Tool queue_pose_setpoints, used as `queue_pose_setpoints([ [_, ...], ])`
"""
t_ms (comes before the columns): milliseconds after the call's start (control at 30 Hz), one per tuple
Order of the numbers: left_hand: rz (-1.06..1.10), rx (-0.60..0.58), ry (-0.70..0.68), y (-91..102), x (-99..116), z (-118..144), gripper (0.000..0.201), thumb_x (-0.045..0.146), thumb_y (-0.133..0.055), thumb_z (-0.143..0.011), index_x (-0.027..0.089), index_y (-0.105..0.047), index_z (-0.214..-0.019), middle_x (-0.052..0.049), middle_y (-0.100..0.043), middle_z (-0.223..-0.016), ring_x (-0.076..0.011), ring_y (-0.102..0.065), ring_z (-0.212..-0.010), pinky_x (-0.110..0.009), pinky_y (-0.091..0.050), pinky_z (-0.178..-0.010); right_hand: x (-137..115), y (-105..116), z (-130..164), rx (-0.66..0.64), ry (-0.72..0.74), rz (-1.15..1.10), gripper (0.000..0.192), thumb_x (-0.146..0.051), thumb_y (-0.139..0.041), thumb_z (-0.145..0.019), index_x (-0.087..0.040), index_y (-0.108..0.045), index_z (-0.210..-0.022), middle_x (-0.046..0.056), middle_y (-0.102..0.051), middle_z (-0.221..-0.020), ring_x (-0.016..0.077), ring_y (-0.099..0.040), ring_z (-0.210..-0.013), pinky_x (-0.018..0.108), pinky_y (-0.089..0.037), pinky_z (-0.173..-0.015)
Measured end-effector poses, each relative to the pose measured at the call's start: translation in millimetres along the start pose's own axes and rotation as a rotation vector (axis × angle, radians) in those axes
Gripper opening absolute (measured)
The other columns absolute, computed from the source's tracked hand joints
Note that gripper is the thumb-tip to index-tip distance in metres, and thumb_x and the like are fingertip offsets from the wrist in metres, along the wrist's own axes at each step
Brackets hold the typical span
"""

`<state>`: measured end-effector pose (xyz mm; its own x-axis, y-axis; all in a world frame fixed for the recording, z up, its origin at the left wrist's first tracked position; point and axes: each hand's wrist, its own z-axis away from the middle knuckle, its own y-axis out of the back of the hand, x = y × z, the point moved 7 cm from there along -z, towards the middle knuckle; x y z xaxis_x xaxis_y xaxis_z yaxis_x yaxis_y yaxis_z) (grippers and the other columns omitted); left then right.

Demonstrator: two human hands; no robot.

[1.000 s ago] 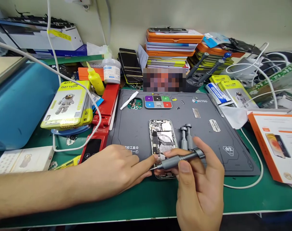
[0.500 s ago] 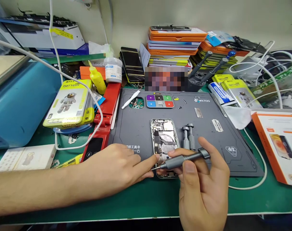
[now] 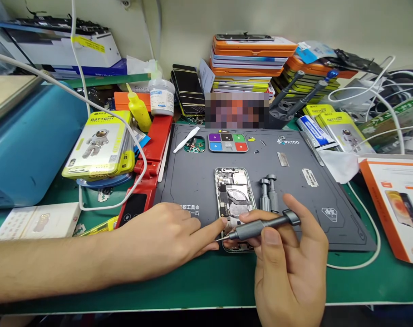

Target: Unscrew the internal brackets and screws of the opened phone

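Note:
An opened phone [image 3: 234, 194] with its insides exposed lies on a dark grey work mat [image 3: 295, 200]. My right hand [image 3: 290, 268] grips a grey precision screwdriver [image 3: 261, 225], held nearly level with its tip pointing left at the phone's lower left edge. My left hand [image 3: 169, 240] rests on the mat beside the phone, index finger stretched out and touching the phone's left side near the screwdriver tip. Two more grey screwdrivers [image 3: 268, 194] lie just right of the phone.
A coloured screw tray [image 3: 228, 142] and white pry tool [image 3: 186, 140] sit at the mat's far end. Yellow battery boxes [image 3: 100, 145], a red tool [image 3: 148, 172], a yellow bottle [image 3: 138, 111], stacked orange cases [image 3: 250, 59], white cables [image 3: 363, 218] and an orange-edged box [image 3: 393, 204] surround it.
Both hands stay in the same pose on the phone; only the view has shifted slightly, moving everything a little to the right.

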<state>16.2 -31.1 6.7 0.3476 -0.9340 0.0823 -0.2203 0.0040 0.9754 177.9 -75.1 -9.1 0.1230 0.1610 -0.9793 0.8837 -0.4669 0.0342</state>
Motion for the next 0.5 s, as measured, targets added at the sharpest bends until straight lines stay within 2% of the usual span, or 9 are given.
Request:
queue_pose_setpoints([
  [500,-0.023,0.026,-0.004,1.0,0.8,1.1,0.044,0.029,-0.021,-0.122,0.01,-0.053,-0.145,0.003,-0.065,-0.07,-0.0232,-0.062,-0.055,-0.041,-0.038,-0.051,2.8,-1.7,-1.1,-0.015,-0.031,-0.02,0.041,-0.031,-0.06,-0.11,-0.041,-0.057,-0.149,0.001,-0.079,-0.108,0.0095,-0.078,-0.088,0.016,-0.066,-0.075],
])
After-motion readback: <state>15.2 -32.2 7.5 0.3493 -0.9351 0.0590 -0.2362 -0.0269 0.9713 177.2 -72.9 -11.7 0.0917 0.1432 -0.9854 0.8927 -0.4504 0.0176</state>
